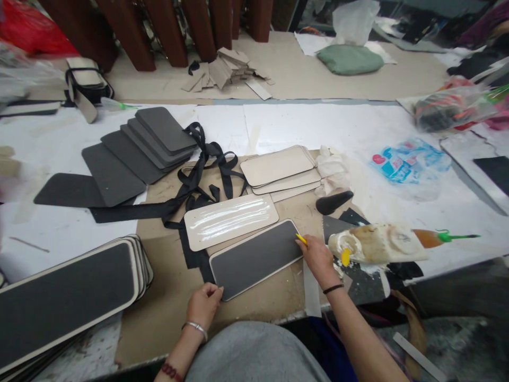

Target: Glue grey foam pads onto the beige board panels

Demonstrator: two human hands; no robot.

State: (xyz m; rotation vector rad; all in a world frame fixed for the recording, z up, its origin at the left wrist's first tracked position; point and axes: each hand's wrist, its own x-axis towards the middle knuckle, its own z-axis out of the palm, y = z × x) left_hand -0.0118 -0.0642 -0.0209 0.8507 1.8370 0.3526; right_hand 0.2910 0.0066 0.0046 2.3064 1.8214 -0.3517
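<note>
In front of me lies a dark grey rounded panel (256,260) with a cream rim, tilted across brown board. My left hand (204,305) pinches its near left corner between thumb and fingers. At its far right corner, my right hand (318,260) is closed round a thin yellow stick (301,239); its exact kind is not clear. Just beyond the panel rests a cream panel (233,220) with wet, shiny white streaks. To the right of my right hand, a white bottle (377,243) lies on its side, its cut opening crusted with white paste and holding a yellow piece (345,257).
Finished-looking grey panels with cream rims (71,297) are stacked at left. Loose grey pieces (119,164) fan out behind, beside tangled black strap (202,170). Cream panels (278,167) pile up at centre, near a black oval piece (334,201) and a plastic bag (411,162).
</note>
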